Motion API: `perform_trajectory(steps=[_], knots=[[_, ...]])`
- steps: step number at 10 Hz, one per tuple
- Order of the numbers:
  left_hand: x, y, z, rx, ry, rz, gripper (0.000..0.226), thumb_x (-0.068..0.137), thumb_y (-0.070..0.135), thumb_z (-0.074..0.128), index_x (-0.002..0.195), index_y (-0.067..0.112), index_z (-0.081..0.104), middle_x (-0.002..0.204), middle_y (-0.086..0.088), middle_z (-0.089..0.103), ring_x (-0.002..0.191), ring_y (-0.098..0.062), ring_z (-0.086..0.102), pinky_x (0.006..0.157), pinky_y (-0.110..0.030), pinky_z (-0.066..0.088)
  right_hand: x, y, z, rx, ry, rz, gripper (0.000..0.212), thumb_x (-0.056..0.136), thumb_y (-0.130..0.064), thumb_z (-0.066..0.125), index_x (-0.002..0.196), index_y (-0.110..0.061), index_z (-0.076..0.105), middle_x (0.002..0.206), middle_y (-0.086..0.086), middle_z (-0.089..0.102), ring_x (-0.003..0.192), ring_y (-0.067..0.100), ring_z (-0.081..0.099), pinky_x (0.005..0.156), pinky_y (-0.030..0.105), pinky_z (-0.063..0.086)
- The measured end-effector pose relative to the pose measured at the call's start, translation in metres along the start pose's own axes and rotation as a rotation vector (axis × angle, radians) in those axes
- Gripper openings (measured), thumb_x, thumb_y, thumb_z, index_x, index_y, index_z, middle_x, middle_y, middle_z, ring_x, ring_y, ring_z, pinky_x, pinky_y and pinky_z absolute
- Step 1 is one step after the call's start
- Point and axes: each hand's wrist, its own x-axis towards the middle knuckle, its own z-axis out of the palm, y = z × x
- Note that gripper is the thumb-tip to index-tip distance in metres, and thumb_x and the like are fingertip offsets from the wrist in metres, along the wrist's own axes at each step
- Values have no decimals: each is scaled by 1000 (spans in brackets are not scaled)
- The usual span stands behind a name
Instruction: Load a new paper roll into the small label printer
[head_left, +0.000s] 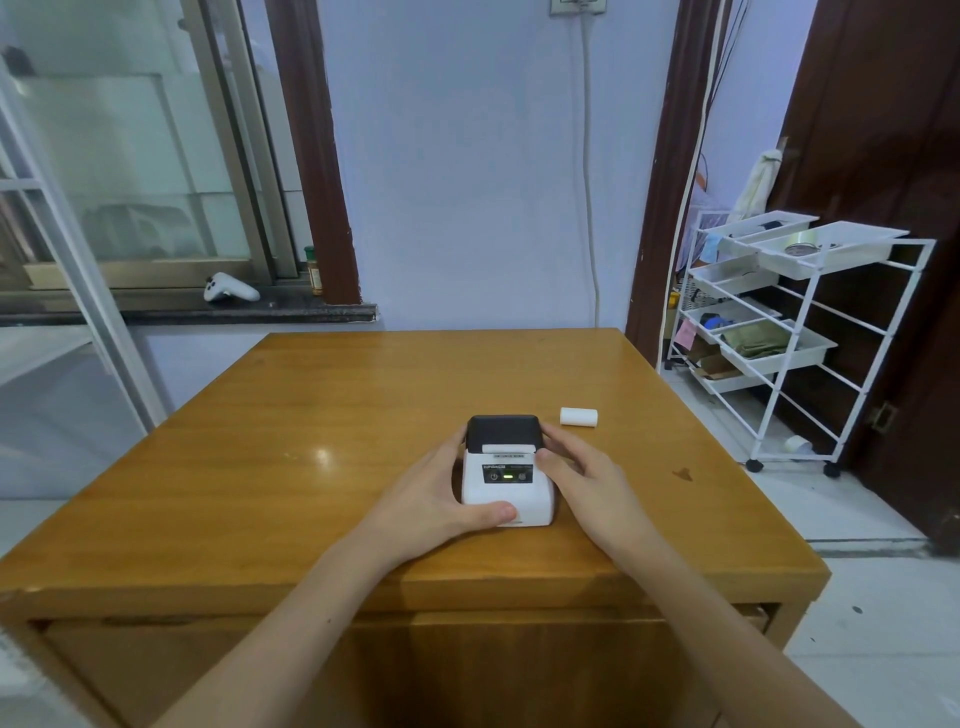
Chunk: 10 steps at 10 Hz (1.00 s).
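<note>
A small white label printer (506, 486) with a black lid stands on the wooden table (311, 441), its lid down and a green light lit on its front panel. My left hand (441, 499) wraps its left side, thumb across the front lower edge. My right hand (582, 475) rests against its right side, fingers touching the lid's edge. A white paper roll (578, 417) lies on its side on the table, behind and to the right of the printer, apart from both hands.
A white wire rack on wheels (779, 322) with trays stands on the floor right of the table. A white game controller (228, 287) and a jar (313, 270) sit on the window sill behind. A cable hangs down the wall.
</note>
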Motion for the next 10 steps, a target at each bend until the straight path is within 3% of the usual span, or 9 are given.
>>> perform_trajectory(steps=[2,3,4,6,7,8,9,10], knots=[[1,-2,1,11,-3,-1,76,70,56,79,117,69,21,121,32,47,112,3,48,87,-15,38,0,-1,0,-5,-5,-2,44,98,-28,50,143,-28,48,133,-11,59,91,-14,54,67,2,44],[2,-5,2,6,-8,2,85,66,64,77,130,64,22,131,24,50,118,-1,49,97,-25,41,0,-1,0,-14,-4,-8,44,99,-27,50,142,-28,48,133,-12,60,91,-15,54,67,0,44],[3,-8,2,12,-8,0,88,66,64,77,134,58,22,131,23,52,117,-2,50,98,-27,43,1,-1,0,-17,-1,-15,44,98,-28,50,143,-28,48,135,-11,59,93,-13,55,71,4,45],[3,-8,1,19,-20,6,89,68,59,79,138,57,24,123,33,47,113,5,47,92,-17,41,0,0,0,-14,-5,-10,44,99,-28,50,143,-27,47,135,-12,58,92,-15,53,67,1,44],[4,-8,0,5,-28,6,81,69,52,81,121,64,21,113,42,40,102,15,45,80,-3,33,1,2,0,-15,-3,-15,45,98,-28,50,143,-28,47,133,-13,58,93,-13,54,67,0,43],[5,-9,0,-9,-58,1,84,67,57,81,123,64,19,122,36,44,112,10,46,90,-8,36,1,1,0,-16,-9,-9,43,99,-27,51,141,-29,48,125,-16,58,100,-9,57,68,0,43],[7,-9,-6,-6,-138,-27,107,54,75,76,140,55,15,144,20,42,130,-3,42,110,-34,36,-1,-2,0,-27,-45,-4,42,99,-27,49,142,-28,47,128,-14,57,100,-10,56,74,-2,41],[2,-15,-22,35,-223,-97,129,57,73,77,155,33,5,159,11,24,141,-8,32,116,-33,27,1,-7,-10,66,32,21,36,100,-24,47,135,-32,50,141,-4,54,124,12,54,102,26,45]])
